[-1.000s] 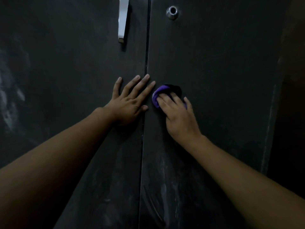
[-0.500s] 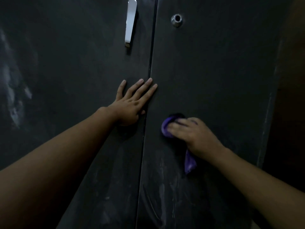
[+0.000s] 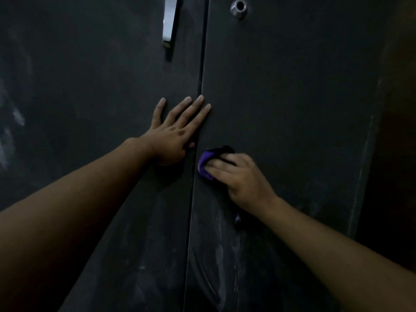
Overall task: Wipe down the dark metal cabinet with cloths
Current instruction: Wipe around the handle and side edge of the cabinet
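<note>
Left hand [image 3: 173, 134] flat, fingers spread, braces cabinet [image 3: 292, 109] left of seam [image 3: 201, 75]; right hand [image 3: 240, 176] grips bunched purple cloth [image 3: 206, 164] just right of seam; cloth looks soft, light, best held wadded under fingers

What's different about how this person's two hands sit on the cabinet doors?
The left hand lies flat, fingers straight and spread; the right hand is humped, fingers bent over a purple cloth. The left hand rests bare on the left door; the right hand presses its cloth to the right door. Both sit beside the seam between the doors.
</note>
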`<state>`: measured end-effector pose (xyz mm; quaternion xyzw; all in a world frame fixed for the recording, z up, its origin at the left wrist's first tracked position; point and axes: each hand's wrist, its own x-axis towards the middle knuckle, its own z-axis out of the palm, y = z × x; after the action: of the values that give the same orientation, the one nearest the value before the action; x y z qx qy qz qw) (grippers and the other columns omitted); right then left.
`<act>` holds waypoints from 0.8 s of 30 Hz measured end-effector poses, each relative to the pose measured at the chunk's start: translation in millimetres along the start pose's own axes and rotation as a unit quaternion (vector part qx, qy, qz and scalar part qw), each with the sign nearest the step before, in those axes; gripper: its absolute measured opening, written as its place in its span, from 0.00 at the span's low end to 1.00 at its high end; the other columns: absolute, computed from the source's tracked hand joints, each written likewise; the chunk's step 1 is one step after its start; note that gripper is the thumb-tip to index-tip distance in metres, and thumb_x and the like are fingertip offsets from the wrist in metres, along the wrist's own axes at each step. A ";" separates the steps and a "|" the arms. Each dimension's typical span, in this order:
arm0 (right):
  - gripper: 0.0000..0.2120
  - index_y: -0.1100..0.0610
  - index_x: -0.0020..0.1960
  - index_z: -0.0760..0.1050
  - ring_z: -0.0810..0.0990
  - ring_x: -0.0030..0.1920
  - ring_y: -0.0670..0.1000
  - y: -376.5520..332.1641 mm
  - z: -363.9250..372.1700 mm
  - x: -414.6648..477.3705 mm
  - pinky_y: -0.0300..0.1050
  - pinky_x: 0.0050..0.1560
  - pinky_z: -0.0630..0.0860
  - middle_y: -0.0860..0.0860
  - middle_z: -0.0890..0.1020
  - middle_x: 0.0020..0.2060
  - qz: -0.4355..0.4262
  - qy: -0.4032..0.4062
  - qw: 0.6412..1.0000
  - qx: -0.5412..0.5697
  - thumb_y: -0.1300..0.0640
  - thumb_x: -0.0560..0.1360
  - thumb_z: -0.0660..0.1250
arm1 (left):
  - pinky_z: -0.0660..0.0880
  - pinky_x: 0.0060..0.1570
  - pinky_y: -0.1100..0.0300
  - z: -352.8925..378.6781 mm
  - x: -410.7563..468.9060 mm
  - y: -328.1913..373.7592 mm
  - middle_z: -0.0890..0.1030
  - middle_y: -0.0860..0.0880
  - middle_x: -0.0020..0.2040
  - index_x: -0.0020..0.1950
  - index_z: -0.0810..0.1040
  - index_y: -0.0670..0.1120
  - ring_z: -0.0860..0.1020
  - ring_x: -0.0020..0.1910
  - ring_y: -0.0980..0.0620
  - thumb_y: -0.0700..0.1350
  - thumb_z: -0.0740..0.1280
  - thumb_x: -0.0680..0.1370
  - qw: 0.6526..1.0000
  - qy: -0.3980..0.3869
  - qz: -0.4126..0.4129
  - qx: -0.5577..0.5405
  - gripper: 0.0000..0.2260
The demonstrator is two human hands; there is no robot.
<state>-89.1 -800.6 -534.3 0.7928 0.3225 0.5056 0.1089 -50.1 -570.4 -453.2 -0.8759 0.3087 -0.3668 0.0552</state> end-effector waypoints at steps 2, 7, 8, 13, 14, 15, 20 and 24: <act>0.23 0.51 0.64 0.80 0.73 0.64 0.51 -0.5 6.4 -21.2 0.49 0.60 0.66 0.45 0.81 0.64 -0.034 -0.043 0.998 -0.016 0.60 0.73 0.58 | 0.25 0.69 0.41 -0.9 0.1 -0.5 0.21 0.58 0.70 0.71 0.21 0.61 0.25 0.72 0.56 0.50 0.57 0.82 1.000 -0.008 -0.001 -0.003 0.41; 0.23 0.44 0.60 0.82 0.73 0.64 0.48 2.1 -3.8 -36.2 0.48 0.60 0.62 0.39 0.82 0.60 -0.048 -0.130 0.989 -0.041 0.56 0.70 0.56 | 0.25 0.70 0.40 -2.9 -2.4 1.1 0.21 0.57 0.71 0.74 0.23 0.60 0.24 0.73 0.54 0.51 0.57 0.82 1.000 -0.022 0.000 -0.006 0.40; 0.23 0.44 0.58 0.83 0.75 0.63 0.48 3.8 -8.7 -33.0 0.47 0.59 0.63 0.38 0.82 0.59 -0.055 -0.142 0.988 -0.036 0.55 0.70 0.56 | 0.25 0.70 0.40 -2.9 -2.8 1.6 0.21 0.57 0.71 0.74 0.23 0.60 0.24 0.73 0.55 0.51 0.57 0.82 1.000 -0.020 -0.001 -0.005 0.40; 0.25 0.54 0.61 0.82 0.79 0.60 0.55 30.8 -38.0 -0.5 0.48 0.54 0.68 0.49 0.83 0.61 0.007 -0.025 1.000 -0.008 0.63 0.69 0.57 | 0.26 0.70 0.39 -3.1 -4.6 6.6 0.21 0.58 0.71 0.71 0.21 0.61 0.25 0.72 0.56 0.51 0.56 0.82 1.000 -0.017 -0.007 0.001 0.40; 0.25 0.57 0.64 0.80 0.79 0.61 0.58 38.4 -42.3 12.6 0.52 0.56 0.72 0.52 0.82 0.63 0.059 0.019 0.998 0.000 0.64 0.70 0.57 | 0.26 0.70 0.40 -4.2 -4.0 3.5 0.21 0.58 0.71 0.71 0.21 0.60 0.24 0.72 0.56 0.51 0.56 0.82 1.000 -0.014 -0.009 0.005 0.40; 0.27 0.59 0.66 0.78 0.78 0.64 0.60 42.8 -47.1 18.8 0.57 0.58 0.75 0.54 0.80 0.65 0.119 0.045 0.992 0.000 0.65 0.70 0.56 | 0.25 0.70 0.40 -3.7 -4.3 5.6 0.20 0.58 0.70 0.72 0.21 0.60 0.24 0.72 0.56 0.51 0.56 0.82 1.000 -0.017 -0.008 0.004 0.40; 0.32 0.60 0.70 0.74 0.74 0.68 0.61 33.7 -30.8 22.1 0.60 0.62 0.72 0.56 0.76 0.69 0.198 0.050 0.979 -0.010 0.68 0.67 0.58 | 0.25 0.70 0.39 -5.0 -2.0 3.9 0.20 0.58 0.70 0.74 0.23 0.59 0.23 0.72 0.55 0.51 0.55 0.83 0.999 -0.031 -0.010 0.006 0.39; 0.33 0.53 0.70 0.72 0.72 0.66 0.55 24.3 -8.7 -37.9 0.58 0.63 0.71 0.52 0.79 0.66 0.118 -0.006 0.993 -0.029 0.66 0.65 0.56 | 0.25 0.70 0.39 -6.2 -2.0 4.5 0.21 0.57 0.71 0.74 0.23 0.59 0.24 0.72 0.54 0.51 0.55 0.83 0.999 -0.041 -0.007 0.005 0.38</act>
<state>-97.5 -844.1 -545.9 0.8246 0.2118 0.5194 0.0731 -57.5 -572.0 -451.4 -0.8920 0.2981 -0.3326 0.0692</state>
